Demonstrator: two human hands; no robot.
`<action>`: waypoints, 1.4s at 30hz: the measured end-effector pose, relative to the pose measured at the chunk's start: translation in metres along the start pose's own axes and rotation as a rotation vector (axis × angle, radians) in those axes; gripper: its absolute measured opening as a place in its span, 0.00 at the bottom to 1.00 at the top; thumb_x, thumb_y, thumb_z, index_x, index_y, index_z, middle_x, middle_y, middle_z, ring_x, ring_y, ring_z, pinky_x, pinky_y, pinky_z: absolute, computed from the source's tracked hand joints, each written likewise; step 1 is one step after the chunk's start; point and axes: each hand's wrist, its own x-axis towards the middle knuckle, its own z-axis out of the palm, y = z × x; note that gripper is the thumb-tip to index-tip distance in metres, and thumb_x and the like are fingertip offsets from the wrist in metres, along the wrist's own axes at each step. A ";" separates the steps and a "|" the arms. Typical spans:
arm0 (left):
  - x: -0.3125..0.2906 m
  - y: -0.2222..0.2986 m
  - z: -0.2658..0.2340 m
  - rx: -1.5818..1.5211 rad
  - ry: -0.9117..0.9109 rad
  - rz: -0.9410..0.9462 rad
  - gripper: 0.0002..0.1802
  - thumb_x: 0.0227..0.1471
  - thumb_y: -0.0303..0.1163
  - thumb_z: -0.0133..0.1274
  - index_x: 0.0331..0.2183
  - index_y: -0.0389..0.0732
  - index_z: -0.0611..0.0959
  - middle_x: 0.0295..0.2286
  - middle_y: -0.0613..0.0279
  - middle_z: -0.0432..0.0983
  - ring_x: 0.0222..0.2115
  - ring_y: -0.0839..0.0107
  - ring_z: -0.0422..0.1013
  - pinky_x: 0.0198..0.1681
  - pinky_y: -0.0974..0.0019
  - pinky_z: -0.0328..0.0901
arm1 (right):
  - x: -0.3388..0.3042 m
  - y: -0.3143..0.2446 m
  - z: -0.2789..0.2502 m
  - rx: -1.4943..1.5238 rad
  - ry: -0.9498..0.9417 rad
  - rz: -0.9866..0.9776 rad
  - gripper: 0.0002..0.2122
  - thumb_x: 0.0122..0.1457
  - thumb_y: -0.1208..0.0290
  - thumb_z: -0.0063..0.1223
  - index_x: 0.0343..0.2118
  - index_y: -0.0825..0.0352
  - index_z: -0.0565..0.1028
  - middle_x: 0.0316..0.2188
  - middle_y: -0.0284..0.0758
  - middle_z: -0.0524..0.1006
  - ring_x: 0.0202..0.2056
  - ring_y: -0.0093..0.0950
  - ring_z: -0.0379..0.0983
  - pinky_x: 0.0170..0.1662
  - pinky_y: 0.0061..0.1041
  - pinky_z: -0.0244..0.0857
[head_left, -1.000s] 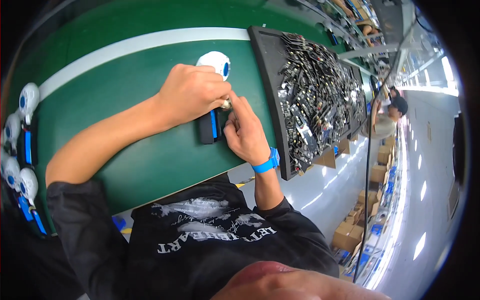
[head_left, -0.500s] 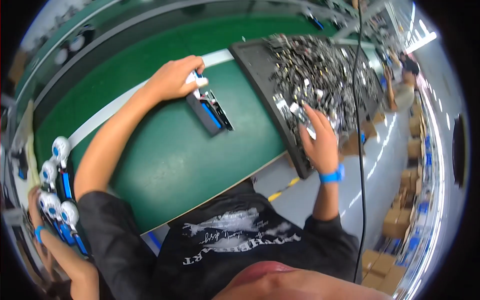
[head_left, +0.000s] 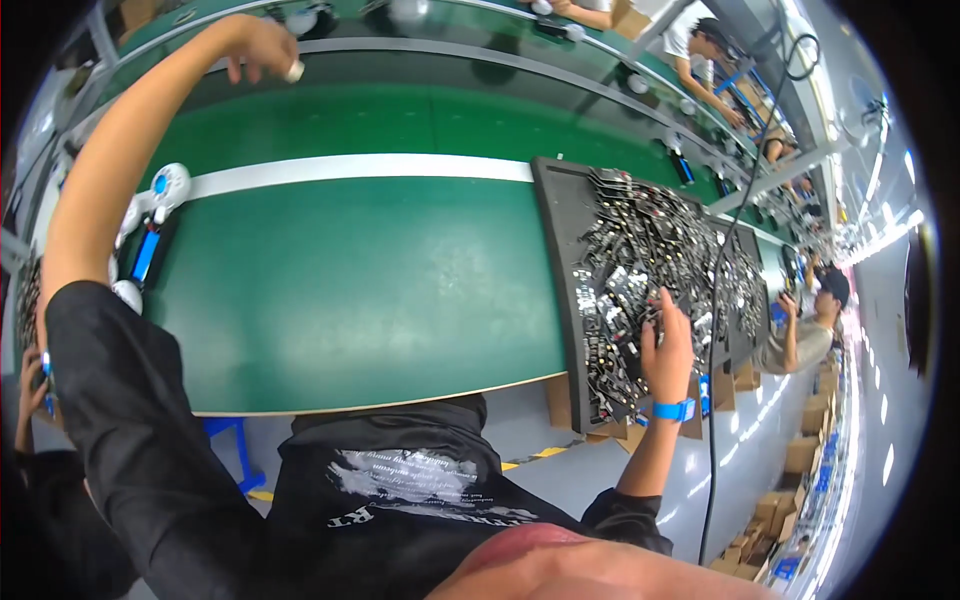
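Devices (head_left: 172,185) with white round heads bunched at tabletop (head_left: 380,290) left edge; left hand (head_left: 265,50) past far edge, half-curled, pale bit (head_left: 294,72) at fingertips, can't tell if gripped; black tray (head_left: 560,270) of circuit boards (head_left: 650,230) at right edge; right hand (head_left: 668,355) over them, thumb parted from fingers, grip unclear

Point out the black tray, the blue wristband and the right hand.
Black tray (head_left: 561,280), head view: its left rim.
Blue wristband (head_left: 668,411), head view: the strap.
Right hand (head_left: 668,354), head view: its middle.
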 end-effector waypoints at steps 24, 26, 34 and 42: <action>-0.046 0.012 0.137 0.482 0.476 0.311 0.33 0.33 0.46 0.69 0.43 0.40 0.83 0.41 0.45 0.74 0.37 0.45 0.78 0.41 0.46 0.73 | 0.034 -0.105 -0.007 0.178 0.090 -0.451 0.23 0.50 0.83 0.64 0.52 0.66 0.79 0.46 0.42 0.75 0.44 0.38 0.76 0.43 0.34 0.74; -0.031 0.058 0.130 0.230 0.505 0.376 0.32 0.38 0.47 0.66 0.46 0.42 0.82 0.43 0.40 0.74 0.39 0.42 0.78 0.42 0.45 0.74 | 0.032 -0.134 0.013 0.226 0.062 -0.613 0.24 0.45 0.84 0.63 0.50 0.64 0.80 0.44 0.39 0.77 0.45 0.40 0.76 0.45 0.35 0.74; -0.005 0.215 0.178 -0.187 0.635 0.483 0.31 0.47 0.48 0.60 0.52 0.47 0.77 0.48 0.47 0.73 0.40 0.42 0.78 0.44 0.46 0.73 | 0.005 -0.196 0.081 0.467 -0.084 -0.501 0.23 0.42 0.86 0.54 0.45 0.64 0.81 0.49 0.39 0.77 0.50 0.40 0.75 0.51 0.40 0.71; 0.007 0.216 0.210 -0.504 0.702 0.718 0.39 0.50 0.41 0.63 0.62 0.49 0.69 0.55 0.51 0.68 0.43 0.49 0.78 0.47 0.52 0.73 | 0.025 -0.201 0.083 0.466 -0.036 -0.245 0.21 0.49 0.88 0.54 0.48 0.66 0.79 0.49 0.41 0.76 0.48 0.44 0.75 0.45 0.37 0.72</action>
